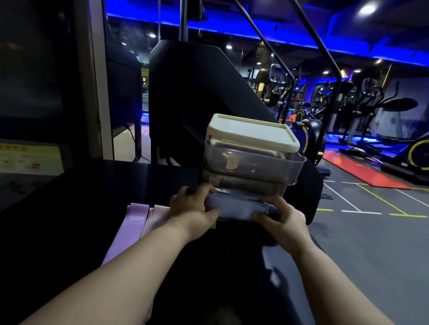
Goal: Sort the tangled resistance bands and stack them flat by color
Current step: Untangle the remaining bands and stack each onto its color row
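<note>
I have both hands closed on one thing: my left hand (193, 206) and right hand (282, 220) each grip an end of the pale grey-lilac folded rubber band bundle (236, 207), held between them over the black desk (133, 178). Just beyond my knuckles stands a stack of clear plastic boxes with a cream lid (253, 162); a forward nudge could topple it. Just left of my left hand lie flat pink rubber bands (133, 222). If I loosen my grip unevenly, the layers may spring apart and mix colours.

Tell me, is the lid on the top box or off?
On. The cream lid sits flat across the top clear box, covering its whole opening.
</note>
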`<state>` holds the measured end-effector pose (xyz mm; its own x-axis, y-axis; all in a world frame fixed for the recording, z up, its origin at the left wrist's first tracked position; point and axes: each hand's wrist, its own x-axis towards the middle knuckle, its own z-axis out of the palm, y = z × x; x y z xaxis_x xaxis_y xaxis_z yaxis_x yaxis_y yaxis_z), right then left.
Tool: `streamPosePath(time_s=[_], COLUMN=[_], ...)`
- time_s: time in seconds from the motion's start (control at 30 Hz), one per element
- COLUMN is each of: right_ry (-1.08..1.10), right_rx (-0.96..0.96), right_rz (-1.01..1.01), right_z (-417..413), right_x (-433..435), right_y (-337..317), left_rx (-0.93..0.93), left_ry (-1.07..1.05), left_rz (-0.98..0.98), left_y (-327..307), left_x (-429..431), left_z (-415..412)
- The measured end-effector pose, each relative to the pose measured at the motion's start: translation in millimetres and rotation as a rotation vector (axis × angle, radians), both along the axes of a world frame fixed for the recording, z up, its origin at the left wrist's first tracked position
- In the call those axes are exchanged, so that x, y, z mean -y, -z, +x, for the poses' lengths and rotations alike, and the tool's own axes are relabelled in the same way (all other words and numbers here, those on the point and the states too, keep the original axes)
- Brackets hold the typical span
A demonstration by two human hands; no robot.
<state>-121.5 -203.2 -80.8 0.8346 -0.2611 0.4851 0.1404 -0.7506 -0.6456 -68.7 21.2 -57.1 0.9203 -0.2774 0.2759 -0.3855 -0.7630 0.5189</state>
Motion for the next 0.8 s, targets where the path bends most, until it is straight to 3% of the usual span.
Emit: streamPosePath(time_s=[0.17,0.4,0.5,0.6,0.8], right_ry=[0.129,0.226,0.310,0.302,0.001], right_rx=[-0.031,-0.068,0.062,0.217,0.112], right_rz=[-0.254,-0.380,-0.301,-0.161,0.289], right_z=[-1.9,-2.4,-0.6,1.1,-8.4], right_x=[-7.4,-14.8,-17.9,-12.2,-2.8], right_y=[0.1,1.8,7.6,15.1,17.2], left_rx=[0.070,0.032,0.009,-0.076,-0.360], left_ry=[0.002,-0.073,-0.193,-0.181,0.083], left_rz=[0.176,0.053,-0.168,-0.368,-0.516], left_y=[10.8,15.3,13.2,15.0,10.7], left_x=[3.5,11.8,18.6,22.0,1.4], left_z=[8.9,10.2,6.8,8.9,12.3])
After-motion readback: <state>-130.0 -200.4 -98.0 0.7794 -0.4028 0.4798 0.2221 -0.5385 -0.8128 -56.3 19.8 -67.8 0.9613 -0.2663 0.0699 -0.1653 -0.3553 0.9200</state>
